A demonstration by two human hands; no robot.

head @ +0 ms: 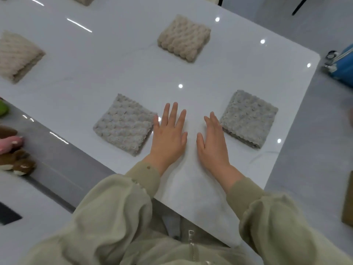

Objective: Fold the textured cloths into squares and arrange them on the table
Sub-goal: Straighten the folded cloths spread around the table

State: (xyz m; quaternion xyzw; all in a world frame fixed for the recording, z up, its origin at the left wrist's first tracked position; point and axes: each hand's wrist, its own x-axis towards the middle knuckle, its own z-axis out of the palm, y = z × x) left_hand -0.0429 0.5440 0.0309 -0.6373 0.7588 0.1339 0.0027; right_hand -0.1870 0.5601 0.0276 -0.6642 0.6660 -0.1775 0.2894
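Observation:
Two grey bumpy cloths lie folded into squares on the white table, one at the left and one at the right. Between them my left hand and my right hand lie flat on the bare tabletop, fingers straight, holding nothing. My right hand's fingers reach the near corner of the right grey cloth. A beige folded cloth sits farther back, another beige one at the far left, and a third is cut off at the top edge.
Plush toys lie on a grey strip left of the table. A blue case stands on the floor beyond the table's right edge. A brown object shows at the right border.

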